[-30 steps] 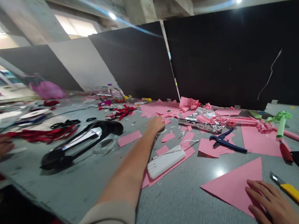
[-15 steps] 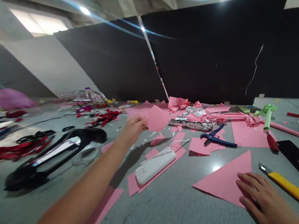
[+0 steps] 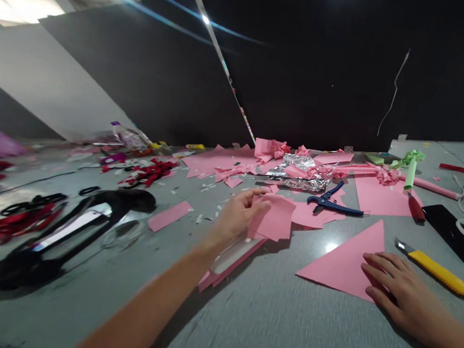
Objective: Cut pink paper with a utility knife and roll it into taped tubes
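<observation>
My left hand (image 3: pixel 238 214) pinches a small piece of pink paper (image 3: pixel 274 217) by its left edge, above the table. Under it lies a white glue gun or similar white tool (image 3: pixel 234 256), partly hidden by the hand and paper, on pink paper strips. My right hand (image 3: pixel 401 289) rests flat with fingers stretched out, its fingertips on the edge of a pink paper triangle (image 3: pixel 349 262). A yellow utility knife (image 3: pixel 440 270) lies just beyond that hand, blade out. Dark blue cutting pliers (image 3: pixel 334 201) lie on pink scraps farther back.
Crumpled foil (image 3: pixel 295 172) and pink paper flowers lie along the back by the black wall (image 3: pixel 328 68). A black band-like object (image 3: pixel 74 235) lies at left, near red ribbons (image 3: pixel 150 172). A black phone-like slab (image 3: pixel 454 231) and a green paper flower (image 3: pixel 412 164) are at right.
My left hand has moved right and toward me with the pink paper, now over the white tool. My right hand stays on the triangle. The view has shifted slightly.
</observation>
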The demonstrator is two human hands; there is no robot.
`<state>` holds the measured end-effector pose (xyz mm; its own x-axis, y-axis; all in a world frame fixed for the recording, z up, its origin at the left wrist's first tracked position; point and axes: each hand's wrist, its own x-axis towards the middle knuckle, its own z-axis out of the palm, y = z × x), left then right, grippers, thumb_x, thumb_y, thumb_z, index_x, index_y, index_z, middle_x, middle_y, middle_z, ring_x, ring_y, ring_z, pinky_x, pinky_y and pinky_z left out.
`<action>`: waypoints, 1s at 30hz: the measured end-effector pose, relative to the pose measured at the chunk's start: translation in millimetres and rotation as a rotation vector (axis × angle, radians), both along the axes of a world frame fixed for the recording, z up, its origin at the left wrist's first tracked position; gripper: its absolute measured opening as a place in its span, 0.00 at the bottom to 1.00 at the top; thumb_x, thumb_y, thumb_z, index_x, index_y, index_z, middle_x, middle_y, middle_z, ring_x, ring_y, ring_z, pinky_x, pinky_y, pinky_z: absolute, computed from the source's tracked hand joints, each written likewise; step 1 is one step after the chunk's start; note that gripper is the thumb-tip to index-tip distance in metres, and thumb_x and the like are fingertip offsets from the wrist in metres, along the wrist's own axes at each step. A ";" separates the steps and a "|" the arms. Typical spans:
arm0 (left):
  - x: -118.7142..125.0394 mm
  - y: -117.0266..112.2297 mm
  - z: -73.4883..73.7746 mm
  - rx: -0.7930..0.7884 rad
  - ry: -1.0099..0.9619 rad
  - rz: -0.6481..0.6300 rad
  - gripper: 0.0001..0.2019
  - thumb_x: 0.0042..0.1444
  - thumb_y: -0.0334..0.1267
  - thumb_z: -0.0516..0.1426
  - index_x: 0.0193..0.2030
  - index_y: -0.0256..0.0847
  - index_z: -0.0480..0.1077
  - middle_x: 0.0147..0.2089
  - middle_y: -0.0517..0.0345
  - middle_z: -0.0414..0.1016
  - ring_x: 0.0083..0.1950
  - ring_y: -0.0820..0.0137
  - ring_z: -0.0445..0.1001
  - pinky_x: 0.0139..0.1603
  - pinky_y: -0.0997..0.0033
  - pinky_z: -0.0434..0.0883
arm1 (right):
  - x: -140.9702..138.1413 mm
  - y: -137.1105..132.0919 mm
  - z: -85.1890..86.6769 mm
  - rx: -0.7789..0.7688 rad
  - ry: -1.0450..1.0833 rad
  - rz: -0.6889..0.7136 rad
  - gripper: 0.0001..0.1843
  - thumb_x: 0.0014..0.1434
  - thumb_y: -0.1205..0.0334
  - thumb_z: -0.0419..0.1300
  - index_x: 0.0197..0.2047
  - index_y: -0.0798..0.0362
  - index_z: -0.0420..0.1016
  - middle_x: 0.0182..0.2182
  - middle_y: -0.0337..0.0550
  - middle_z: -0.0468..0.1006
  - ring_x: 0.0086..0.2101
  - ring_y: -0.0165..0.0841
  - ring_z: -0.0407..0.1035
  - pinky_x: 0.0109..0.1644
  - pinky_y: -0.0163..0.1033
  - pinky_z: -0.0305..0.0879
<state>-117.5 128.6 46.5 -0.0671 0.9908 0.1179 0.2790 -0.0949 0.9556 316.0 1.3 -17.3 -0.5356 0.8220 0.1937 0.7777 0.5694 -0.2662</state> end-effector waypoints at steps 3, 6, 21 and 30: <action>18.1 -16.9 -6.6 -0.054 0.016 -0.042 0.28 0.51 0.52 0.73 0.56 0.45 0.76 0.28 0.65 0.77 0.27 0.67 0.76 0.28 0.72 0.68 | -0.6 -0.2 1.7 -0.001 0.027 0.015 0.23 0.78 0.53 0.58 0.71 0.44 0.79 0.70 0.49 0.77 0.67 0.53 0.71 0.71 0.69 0.67; 37.1 -35.5 -9.9 -0.121 0.045 -0.148 0.30 0.54 0.49 0.70 0.63 0.47 0.73 0.25 0.69 0.71 0.26 0.67 0.73 0.28 0.72 0.66 | -2.3 -0.3 6.9 -0.010 0.045 0.018 0.22 0.77 0.54 0.59 0.70 0.45 0.80 0.69 0.50 0.78 0.67 0.53 0.71 0.71 0.68 0.67; 52.4 -76.3 -9.8 0.007 -0.093 -0.029 0.22 0.62 0.53 0.67 0.60 0.51 0.76 0.29 0.64 0.73 0.31 0.66 0.74 0.33 0.67 0.72 | -8.4 -6.8 31.0 0.038 0.260 -0.050 0.18 0.73 0.64 0.59 0.60 0.45 0.84 0.68 0.50 0.79 0.67 0.52 0.70 0.72 0.70 0.65; 68.7 -72.7 -13.3 -0.044 -0.169 -0.127 0.19 0.60 0.60 0.66 0.41 0.46 0.77 0.31 0.60 0.77 0.32 0.66 0.77 0.34 0.67 0.78 | -101.7 15.5 51.3 -0.878 0.826 -0.180 0.11 0.66 0.54 0.68 0.42 0.53 0.85 0.28 0.43 0.82 0.24 0.32 0.71 0.25 0.37 0.65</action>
